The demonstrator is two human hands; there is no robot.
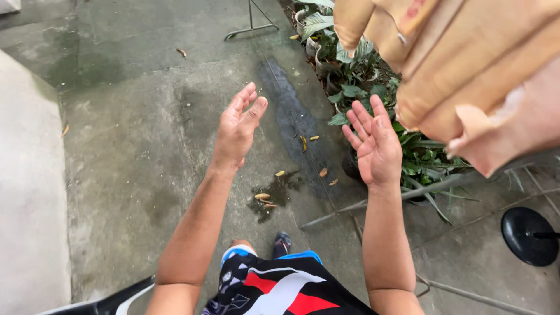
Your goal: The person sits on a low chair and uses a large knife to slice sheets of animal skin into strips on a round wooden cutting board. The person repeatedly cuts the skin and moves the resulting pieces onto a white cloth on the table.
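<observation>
My left hand [239,128] is raised in front of me, fingers apart, palm turned to the right, holding nothing. My right hand [376,146] is up at the same height, palm facing left, fingers spread and empty. The two hands are about a hand's width apart over the wet concrete ground [146,146]. A large tan cardboard box [466,70] fills the top right corner, very close to the camera and above my right hand, touching neither hand.
Potted green plants [350,87] stand in a row at the right of the hands. Fallen leaves [268,198] lie in a damp patch. A black round base [529,236] sits at right. A pale concrete ledge [26,192] runs along the left.
</observation>
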